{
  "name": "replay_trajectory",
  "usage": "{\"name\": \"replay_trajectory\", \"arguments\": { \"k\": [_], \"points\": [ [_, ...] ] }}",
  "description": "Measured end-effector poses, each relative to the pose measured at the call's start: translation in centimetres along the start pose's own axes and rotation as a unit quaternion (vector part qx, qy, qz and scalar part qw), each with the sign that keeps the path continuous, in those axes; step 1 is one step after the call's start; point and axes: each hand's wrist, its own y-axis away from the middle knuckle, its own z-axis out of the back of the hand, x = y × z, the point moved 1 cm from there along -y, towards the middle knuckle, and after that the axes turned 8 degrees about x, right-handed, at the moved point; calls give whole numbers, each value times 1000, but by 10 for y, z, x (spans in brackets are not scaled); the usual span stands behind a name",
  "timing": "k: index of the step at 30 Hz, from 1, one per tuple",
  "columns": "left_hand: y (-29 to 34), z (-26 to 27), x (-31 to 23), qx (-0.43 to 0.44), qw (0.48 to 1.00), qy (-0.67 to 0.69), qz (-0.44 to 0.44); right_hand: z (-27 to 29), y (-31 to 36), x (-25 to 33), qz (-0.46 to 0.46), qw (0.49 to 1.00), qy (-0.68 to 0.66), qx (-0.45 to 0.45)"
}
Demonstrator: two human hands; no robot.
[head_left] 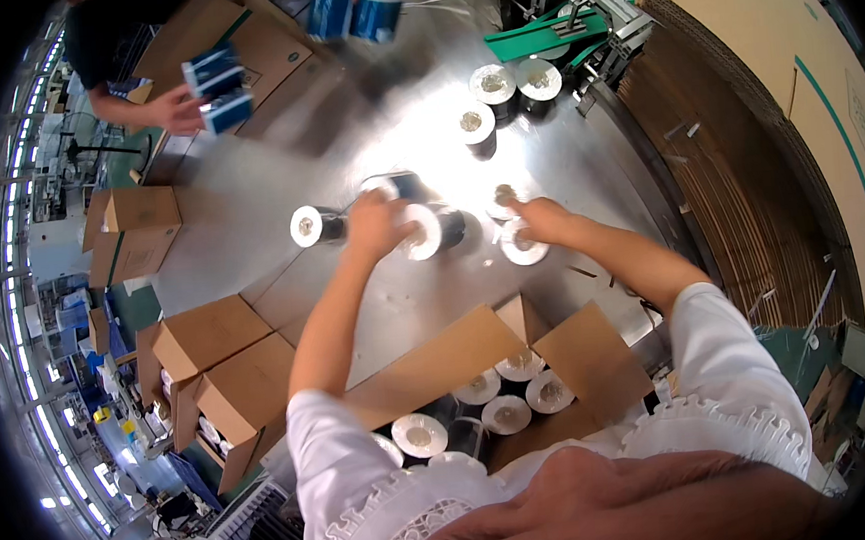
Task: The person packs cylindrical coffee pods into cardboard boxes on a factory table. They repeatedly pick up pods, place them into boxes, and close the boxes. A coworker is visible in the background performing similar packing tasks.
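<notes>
My left hand (379, 226) is closed over two spools with white flanges and dark windings: one spool (447, 229) lies tipped on its side, and another (404, 184) sits just behind it. A third spool (317, 226) lies to the left of that hand, apart from it. My right hand (541, 220) has its fingers closed at two more white-ended spools, a rear spool (499, 201) and a front spool (524, 247). Its fingertips are partly hidden between them. Below my arms, an open cardboard box (429, 361) holds several spools standing with their white ends up.
Three spools (492, 85) stand by a green conveyor belt (549, 37) at the back of the metal table (585, 159). A co-worker's hands (177, 109) hold blue-and-white packages (216, 72). Flattened cardboard (736, 168) is stacked at right; cartons (218, 335) stand at left.
</notes>
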Motion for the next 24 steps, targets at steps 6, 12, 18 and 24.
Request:
{"name": "replay_trajectory", "arguments": {
  "k": [6,12,18,24],
  "points": [
    [215,121,-33,-92,674,714,165,44,160,0,-90,937,-225,-251],
    [322,69,-171,1,789,615,-5,77,269,133,111,904,-216,-352],
    [317,-28,-222,-1,999,-35,-21,13,322,239,165,986,27,-20],
    [329,-28,-225,41,997,36,-44,-100,262,215,10,983,160,87]
  ]
}}
